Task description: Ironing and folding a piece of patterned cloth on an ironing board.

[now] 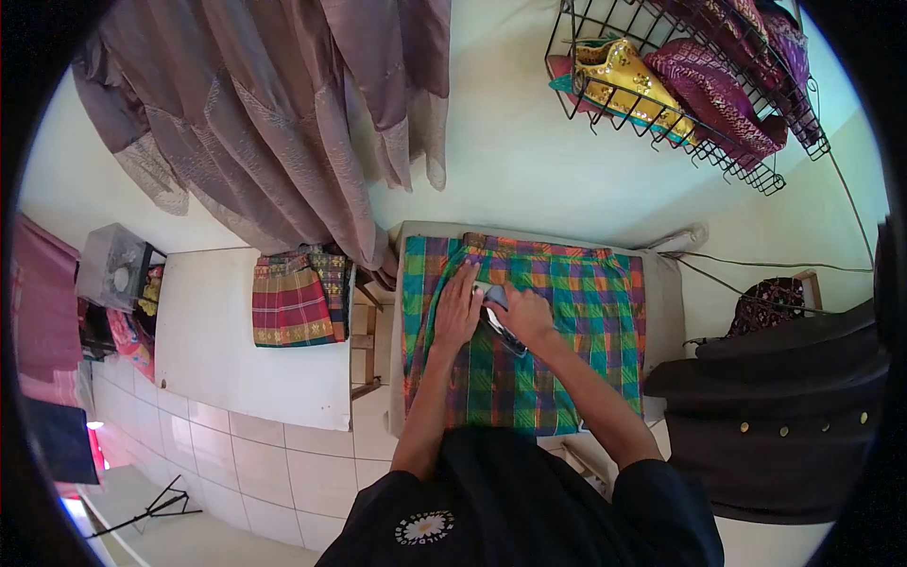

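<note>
A clothes iron point(499, 327) stands on a checked cloth point(588, 340) in green, purple and orange. My right hand point(526, 317) is wrapped around its handle, hiding much of it. My left hand point(457, 306) lies flat on the cloth just left of the iron, fingers stretched out, holding nothing. Along its far edge the cloth has a gathered, folded band point(538, 246). Beneath it spreads a grey-beige padded surface point(666, 312), visible at the right and far edges.
Left stands a white table point(212, 326) bearing folded plaid cloths point(294, 305). A mauve curtain point(283, 142) hangs above its far side. Upper right, a black wire rack point(616, 99) holds fabrics. Cables point(765, 263) run along the right wall, near a dark buttoned garment point(765, 453).
</note>
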The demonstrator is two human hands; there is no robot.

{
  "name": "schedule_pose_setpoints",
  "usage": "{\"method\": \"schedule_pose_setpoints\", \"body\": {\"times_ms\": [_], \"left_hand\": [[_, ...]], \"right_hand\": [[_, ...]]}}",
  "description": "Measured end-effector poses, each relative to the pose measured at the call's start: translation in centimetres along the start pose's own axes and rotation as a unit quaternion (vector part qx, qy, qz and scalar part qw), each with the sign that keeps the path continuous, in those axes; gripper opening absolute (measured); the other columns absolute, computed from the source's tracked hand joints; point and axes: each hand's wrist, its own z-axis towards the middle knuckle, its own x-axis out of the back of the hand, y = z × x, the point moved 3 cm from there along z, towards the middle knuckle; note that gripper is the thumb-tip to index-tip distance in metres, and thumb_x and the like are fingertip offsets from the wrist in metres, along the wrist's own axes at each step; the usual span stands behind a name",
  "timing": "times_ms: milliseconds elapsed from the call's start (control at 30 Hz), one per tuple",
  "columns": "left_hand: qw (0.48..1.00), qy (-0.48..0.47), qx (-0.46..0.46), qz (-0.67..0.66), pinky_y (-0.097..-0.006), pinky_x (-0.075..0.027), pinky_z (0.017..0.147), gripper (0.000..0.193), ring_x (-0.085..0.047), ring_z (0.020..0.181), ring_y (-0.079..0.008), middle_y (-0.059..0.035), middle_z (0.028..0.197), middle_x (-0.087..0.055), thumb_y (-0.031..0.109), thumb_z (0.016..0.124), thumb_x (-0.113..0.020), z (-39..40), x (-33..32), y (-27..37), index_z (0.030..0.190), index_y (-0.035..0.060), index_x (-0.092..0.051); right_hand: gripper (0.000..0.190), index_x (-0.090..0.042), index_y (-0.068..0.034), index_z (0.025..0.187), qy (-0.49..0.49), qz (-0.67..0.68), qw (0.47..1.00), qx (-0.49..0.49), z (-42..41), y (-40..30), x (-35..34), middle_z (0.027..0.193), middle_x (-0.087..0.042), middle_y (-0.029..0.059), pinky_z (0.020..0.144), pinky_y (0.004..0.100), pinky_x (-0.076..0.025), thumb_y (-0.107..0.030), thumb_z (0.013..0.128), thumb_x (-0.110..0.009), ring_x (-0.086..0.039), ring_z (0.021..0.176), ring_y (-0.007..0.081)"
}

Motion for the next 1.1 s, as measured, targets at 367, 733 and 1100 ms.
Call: {"method": "schedule_pose_setpoints", "body": {"times_ms": [367, 733, 1100], "left_hand": [[0.971, -0.058, -0.031, 0.231, -0.0441, -0.025, 0.116, 0.056, -0.033, 0.141, -0.0293, -0.0151, 0.152, -0.035, 0.04, 0.097, -0.051, -0.5, -1.8, -0.3, 0.143, 0.0092, -0.043], [0.967, -0.087, -0.023, 0.237, -0.0425, -0.022, 0.118, 0.055, -0.029, 0.144, -0.027, -0.0123, 0.156, -0.03, 0.039, 0.099, -0.047, -0.5, -1.8, -0.3, 0.146, 0.0104, -0.04], [0.969, -0.086, -0.036, 0.23, -0.0437, -0.024, 0.117, 0.054, -0.03, 0.143, -0.0272, -0.011, 0.154, -0.033, 0.039, 0.099, -0.048, -0.3, -1.8, -0.4, 0.145, 0.0109, -0.042]], "right_hand": [[0.058, -0.059, -0.006, 0.109, -0.004, -0.06, 0.995, -0.081, -2.6, 9.3, 1.8, 0.084, -0.065, 0.0269, 0.069, 0.0552, -0.052, -0.057, 0.083, -0.064, -0.066, 0.082, 0.0453], [0.062, -0.06, -0.004, 0.111, 0.081, -0.016, 0.97, -0.23, -4.6, 14.9, 4.0, 0.087, -0.066, 0.0295, 0.073, 0.0533, -0.053, -0.059, 0.083, -0.063, -0.066, 0.08, 0.0474], [0.062, -0.062, -0.002, 0.109, 0.14, -0.03, 0.959, -0.246, -5.3, 19.6, 4.8, 0.092, -0.064, 0.0314, 0.078, 0.0578, -0.05, -0.058, 0.082, -0.066, -0.063, 0.09, 0.0509]]}}
